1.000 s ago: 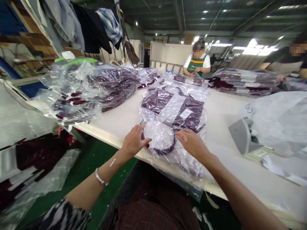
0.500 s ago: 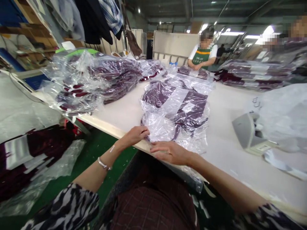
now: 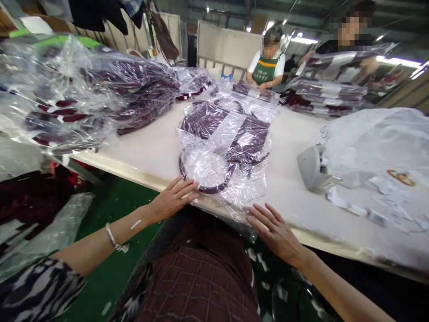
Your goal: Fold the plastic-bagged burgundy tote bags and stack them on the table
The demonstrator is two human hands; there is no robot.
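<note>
One bagged maroon garment (image 3: 201, 120) lies just beyond the left grip (image 3: 174, 197);
that grip's fingers are loosely apart; right grip (image 3: 276, 233), fingers spread, is at the desk (image 3: 144, 147) edge; bagged pile (image 3: 107, 76) left of both.

Clear plastic bag (image 3: 208, 165) is glinting, crinkled and glossy, over maroon cloth (image 3: 201, 120), smooth table (image 3: 147, 143) is looking matt, left pile (image 3: 144, 98) is shining in plastic
</note>
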